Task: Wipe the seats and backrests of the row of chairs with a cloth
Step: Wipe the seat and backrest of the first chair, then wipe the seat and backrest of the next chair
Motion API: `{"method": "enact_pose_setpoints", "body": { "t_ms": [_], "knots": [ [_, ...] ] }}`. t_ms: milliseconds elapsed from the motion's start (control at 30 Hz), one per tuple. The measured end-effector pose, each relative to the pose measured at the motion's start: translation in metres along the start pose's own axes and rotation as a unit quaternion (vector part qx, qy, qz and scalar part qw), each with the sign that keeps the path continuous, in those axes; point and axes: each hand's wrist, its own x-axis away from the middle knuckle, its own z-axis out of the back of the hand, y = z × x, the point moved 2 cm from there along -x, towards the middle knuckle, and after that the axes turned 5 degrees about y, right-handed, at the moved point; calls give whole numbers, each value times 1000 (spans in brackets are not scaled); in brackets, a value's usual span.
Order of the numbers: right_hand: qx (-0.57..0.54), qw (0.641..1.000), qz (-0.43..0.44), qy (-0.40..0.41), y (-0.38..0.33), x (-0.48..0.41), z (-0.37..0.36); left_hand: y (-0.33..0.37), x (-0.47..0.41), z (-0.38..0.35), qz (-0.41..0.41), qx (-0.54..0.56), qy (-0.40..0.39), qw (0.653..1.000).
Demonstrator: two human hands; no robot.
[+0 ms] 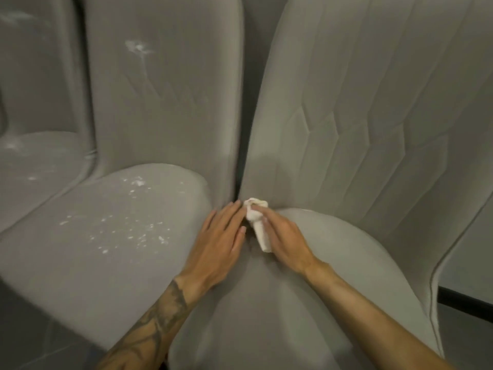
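Observation:
Three grey upholstered chairs stand side by side. The right chair's seat and quilted backrest look free of marks. My right hand is shut on a small bunched white cloth at the back left corner of that seat, where seat meets backrest. My left hand lies flat with fingers spread on the right edge of the middle chair's seat, right beside the cloth. White specks cover the middle seat, and a white smear marks its backrest.
The left chair also carries white specks on seat and backrest. A narrow dark gap separates the middle and right chairs. Grey floor shows at the lower left, and a dark baseboard strip at the lower right.

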Motion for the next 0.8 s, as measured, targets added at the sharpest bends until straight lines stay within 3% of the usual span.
{"method": "enact_pose_setpoints", "body": {
  "t_ms": [133,367,467,567,633,800],
  "knots": [
    [-22,997,-38,58,-38,-3,-7,-30,39,35,57,-45,7,997],
    [-25,994,33,103,-117,-42,-62,-94,103,95,121,-115,11,986],
    [52,998,34,-8,-125,-50,-108,-120,125,110,152,-130,-3,980],
    [203,964,14,-171,-113,-40,-160,-145,142,117,195,-143,-30,970],
    [259,948,12,-183,-100,-40,-177,-161,148,120,218,-143,-22,965],
    [276,945,4,-174,-76,-69,-181,-197,148,117,274,-134,16,952]
  ]
}}
